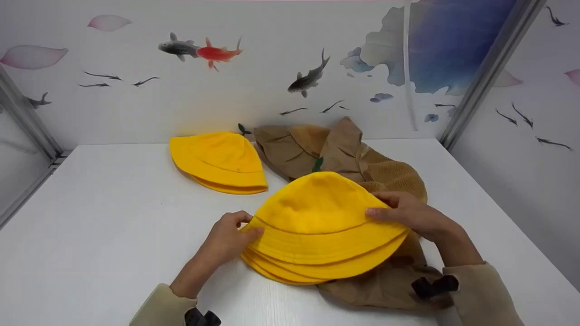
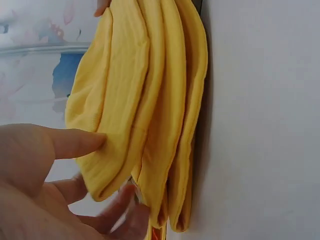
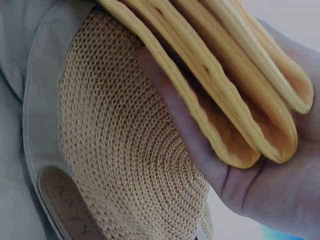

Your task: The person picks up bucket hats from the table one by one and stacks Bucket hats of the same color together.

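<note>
Left grip (image 1: pixel 226 239) pinches the yellow hat stack (image 1: pixel 312 215) at its left brim; right grip (image 1: pixel 411 215) clasps its right side.

White tabletop (image 1: pixel 104 226) meets pale wall (image 1: pixel 226 104) printed with fish (image 1: pixel 306 81) and petals (image 1: pixel 34 57). Grey metal posts (image 1: pixel 488 74) edge both sides.

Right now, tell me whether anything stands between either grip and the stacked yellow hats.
Nothing visible does: the left grip and right grip both touch the stacked yellow hats directly, at opposite sides. In the right wrist view, the brown woven hat shows beyond the right grip, not between it and the yellow hats.
</note>
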The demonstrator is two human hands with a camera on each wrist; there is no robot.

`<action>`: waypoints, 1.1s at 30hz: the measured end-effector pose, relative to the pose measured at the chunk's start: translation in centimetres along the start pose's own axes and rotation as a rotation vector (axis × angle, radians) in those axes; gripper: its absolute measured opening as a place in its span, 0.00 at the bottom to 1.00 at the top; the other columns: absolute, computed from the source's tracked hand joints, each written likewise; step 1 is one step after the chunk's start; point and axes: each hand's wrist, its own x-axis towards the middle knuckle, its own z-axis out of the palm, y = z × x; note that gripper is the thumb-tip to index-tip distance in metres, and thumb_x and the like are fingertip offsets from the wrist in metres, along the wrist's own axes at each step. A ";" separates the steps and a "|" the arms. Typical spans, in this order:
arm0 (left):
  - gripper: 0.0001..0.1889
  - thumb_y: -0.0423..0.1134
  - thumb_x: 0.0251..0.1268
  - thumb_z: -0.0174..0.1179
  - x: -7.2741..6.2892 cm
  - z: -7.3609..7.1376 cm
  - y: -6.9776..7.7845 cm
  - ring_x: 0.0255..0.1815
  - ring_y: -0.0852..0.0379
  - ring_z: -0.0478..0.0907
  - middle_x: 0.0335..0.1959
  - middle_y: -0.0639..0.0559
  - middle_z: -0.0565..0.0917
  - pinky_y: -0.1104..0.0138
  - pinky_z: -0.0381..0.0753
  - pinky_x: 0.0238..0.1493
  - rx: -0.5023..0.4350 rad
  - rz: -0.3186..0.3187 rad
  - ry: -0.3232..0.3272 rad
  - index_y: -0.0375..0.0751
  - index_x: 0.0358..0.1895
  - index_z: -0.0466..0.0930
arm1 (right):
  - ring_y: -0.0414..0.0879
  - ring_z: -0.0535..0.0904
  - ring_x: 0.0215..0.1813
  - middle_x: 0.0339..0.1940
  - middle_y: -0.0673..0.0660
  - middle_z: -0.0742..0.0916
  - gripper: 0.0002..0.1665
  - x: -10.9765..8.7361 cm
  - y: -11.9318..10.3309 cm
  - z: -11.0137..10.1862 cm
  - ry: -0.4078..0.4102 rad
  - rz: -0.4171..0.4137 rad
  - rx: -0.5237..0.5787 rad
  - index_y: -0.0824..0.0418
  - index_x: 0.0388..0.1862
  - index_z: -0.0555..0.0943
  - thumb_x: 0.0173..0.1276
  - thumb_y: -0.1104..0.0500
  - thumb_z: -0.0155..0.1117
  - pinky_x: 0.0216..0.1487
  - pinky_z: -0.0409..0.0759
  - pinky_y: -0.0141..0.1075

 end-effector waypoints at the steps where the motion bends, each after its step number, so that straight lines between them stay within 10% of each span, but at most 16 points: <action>1: 0.12 0.43 0.69 0.63 0.0 -0.2 -0.1 0.54 0.45 0.76 0.56 0.42 0.81 0.53 0.78 0.55 0.026 -0.020 -0.020 0.39 0.47 0.82 | 0.45 0.84 0.40 0.45 0.57 0.86 0.30 0.0 -0.1 0.1 0.012 0.010 -0.006 0.62 0.66 0.74 0.72 0.48 0.64 0.46 0.84 0.34; 11: 0.18 0.50 0.67 0.63 0.5 -0.7 -1.0 0.37 0.53 0.72 0.35 0.49 0.74 0.66 0.67 0.35 0.047 -0.158 -0.142 0.38 0.48 0.78 | 0.44 0.84 0.39 0.44 0.55 0.86 0.33 0.3 -0.1 0.3 0.060 0.057 -0.001 0.64 0.67 0.74 0.70 0.47 0.66 0.45 0.84 0.33; 26: 0.20 0.43 0.66 0.66 1.2 0.0 -1.7 0.45 0.51 0.75 0.51 0.43 0.79 0.65 0.75 0.44 -0.053 -0.185 -0.097 0.38 0.55 0.75 | 0.47 0.83 0.41 0.44 0.59 0.85 0.32 -0.1 0.1 -0.2 -0.060 -0.040 -0.039 0.58 0.67 0.74 0.66 0.50 0.69 0.47 0.83 0.35; 33: 0.30 0.45 0.64 0.68 1.5 -0.1 -2.3 0.55 0.49 0.79 0.63 0.37 0.80 0.53 0.78 0.63 -0.081 -0.161 -0.070 0.40 0.67 0.73 | 0.48 0.81 0.41 0.43 0.59 0.84 0.35 -0.1 -0.1 -0.1 -0.070 -0.040 -0.061 0.57 0.68 0.72 0.65 0.51 0.71 0.48 0.81 0.34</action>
